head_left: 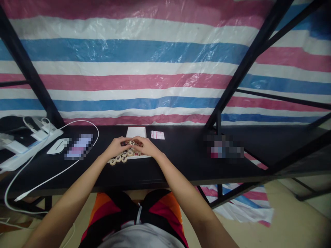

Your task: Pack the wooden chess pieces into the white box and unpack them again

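Round wooden xiangqi pieces [130, 152] with black and red characters lie heaped in a low white box [138, 157] at the middle of the table. A few more pieces [118, 158] lie at the box's front left corner. My left hand [116, 147] reaches in from the left and my right hand [147, 147] from the right, both over the box. Their fingers are curled and the fingertips meet at one xiangqi piece [132, 142] on top of the heap. Part of the heap is hidden behind the hands.
Behind the box are a white lid-like panel [136, 132] and small pink-and-white cards [157, 135]. To the left lie a blurred-out phone [79, 146], a white cable [50, 179] and a power strip [31, 148]. Black metal posts [241, 72] frame the table [181, 168].
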### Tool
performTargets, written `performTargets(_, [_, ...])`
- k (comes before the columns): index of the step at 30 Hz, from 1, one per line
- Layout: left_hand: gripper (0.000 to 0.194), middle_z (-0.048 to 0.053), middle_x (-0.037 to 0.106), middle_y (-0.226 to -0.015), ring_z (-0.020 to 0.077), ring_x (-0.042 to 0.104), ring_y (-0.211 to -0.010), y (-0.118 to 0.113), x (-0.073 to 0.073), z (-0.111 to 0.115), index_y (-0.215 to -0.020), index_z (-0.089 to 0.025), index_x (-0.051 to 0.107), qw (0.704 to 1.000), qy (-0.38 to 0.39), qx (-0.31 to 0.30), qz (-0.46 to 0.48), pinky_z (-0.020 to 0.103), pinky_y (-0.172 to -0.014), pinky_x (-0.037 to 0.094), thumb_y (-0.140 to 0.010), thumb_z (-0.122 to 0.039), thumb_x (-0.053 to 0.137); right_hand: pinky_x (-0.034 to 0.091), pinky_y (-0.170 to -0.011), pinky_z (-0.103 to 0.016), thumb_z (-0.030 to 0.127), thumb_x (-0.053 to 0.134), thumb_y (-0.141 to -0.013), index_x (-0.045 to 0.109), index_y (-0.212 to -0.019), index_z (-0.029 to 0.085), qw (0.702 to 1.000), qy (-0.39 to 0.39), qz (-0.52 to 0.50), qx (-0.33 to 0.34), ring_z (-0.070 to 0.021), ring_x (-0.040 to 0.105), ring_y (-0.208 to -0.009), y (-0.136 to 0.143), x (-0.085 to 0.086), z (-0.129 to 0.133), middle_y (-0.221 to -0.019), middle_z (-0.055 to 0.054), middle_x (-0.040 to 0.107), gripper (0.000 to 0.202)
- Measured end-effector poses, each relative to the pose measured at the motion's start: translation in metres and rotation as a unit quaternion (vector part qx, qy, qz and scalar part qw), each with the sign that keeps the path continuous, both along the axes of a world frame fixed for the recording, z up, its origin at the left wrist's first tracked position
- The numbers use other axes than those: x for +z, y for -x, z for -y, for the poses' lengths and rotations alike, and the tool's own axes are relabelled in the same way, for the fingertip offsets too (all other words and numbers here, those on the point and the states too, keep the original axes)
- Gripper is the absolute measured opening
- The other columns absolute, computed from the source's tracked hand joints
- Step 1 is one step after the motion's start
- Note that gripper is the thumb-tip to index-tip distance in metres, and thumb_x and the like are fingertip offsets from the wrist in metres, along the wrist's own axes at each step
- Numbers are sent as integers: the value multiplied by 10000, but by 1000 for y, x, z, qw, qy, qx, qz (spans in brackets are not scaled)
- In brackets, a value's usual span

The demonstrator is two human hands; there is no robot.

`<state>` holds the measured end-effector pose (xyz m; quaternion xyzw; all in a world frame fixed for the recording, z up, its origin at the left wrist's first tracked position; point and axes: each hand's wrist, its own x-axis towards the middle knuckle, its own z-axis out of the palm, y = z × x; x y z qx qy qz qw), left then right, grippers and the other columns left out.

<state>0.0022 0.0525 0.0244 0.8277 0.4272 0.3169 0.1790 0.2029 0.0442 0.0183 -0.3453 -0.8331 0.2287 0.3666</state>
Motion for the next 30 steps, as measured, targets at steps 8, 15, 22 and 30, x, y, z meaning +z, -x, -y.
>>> performTargets(8, [430,48,680,-1082,197,593,-836,-2,-3,-4,-1140,-197,645,993,89,-53,56,298,-786,454,-779,-418,571,408,-718,-219,388,608,-794,604,-1040,235,1000,-4,1,1,-113,554,-760,-1,-2,-5,-889,9,628,290])
performTargets(15, [479,32,687,-1028,167,590,-716,-3,5,5,-1246,-208,564,992,104,-70,21,273,-675,455,-834,-441,491,407,-713,-227,300,543,-821,602,-1024,217,1000,-20,6,-15,-122,552,-753,-1,-1,-3,-853,-3,622,227])
performTargets(22, [446,45,677,-937,179,594,-807,6,-1,-3,-1175,-180,602,998,53,-28,-1,280,-751,452,-793,-400,540,386,-726,-234,170,512,-744,573,-966,206,995,-50,2,-83,-128,522,-773,-10,-7,-13,-894,-4,591,233])
performTargets(30, [301,43,671,-877,180,600,-809,27,-6,-16,-936,-170,670,999,19,6,-35,281,-741,448,-796,-381,509,347,-673,-247,218,518,-723,530,-864,202,984,-14,57,-170,-151,480,-747,-35,-13,-23,-796,-2,557,142])
